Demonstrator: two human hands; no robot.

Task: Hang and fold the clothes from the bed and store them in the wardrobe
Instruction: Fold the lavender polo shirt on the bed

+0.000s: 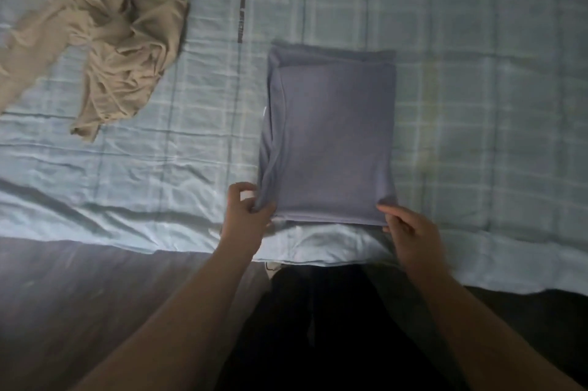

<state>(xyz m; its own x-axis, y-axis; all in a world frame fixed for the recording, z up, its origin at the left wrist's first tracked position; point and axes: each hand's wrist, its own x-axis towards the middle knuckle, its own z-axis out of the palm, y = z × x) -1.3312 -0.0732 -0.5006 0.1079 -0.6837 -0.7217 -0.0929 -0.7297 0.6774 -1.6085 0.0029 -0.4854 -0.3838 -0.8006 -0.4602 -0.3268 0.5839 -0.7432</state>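
head | left hand [246,211] grip pinches folded blue garment [331,142] near corner | right hand [409,226] grip pinches other corner

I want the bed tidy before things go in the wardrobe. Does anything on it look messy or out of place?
Yes: the beige garment lies crumpled and unfolded at the far left of the bed. The blue-grey garment is neatly folded; both hands pinch its near corners.

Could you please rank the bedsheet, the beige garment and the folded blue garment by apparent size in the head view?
1. Bedsheet, plainly largest.
2 and 3. Beige garment and folded blue garment: alike, so unranked; the beige one runs past the frame edge.
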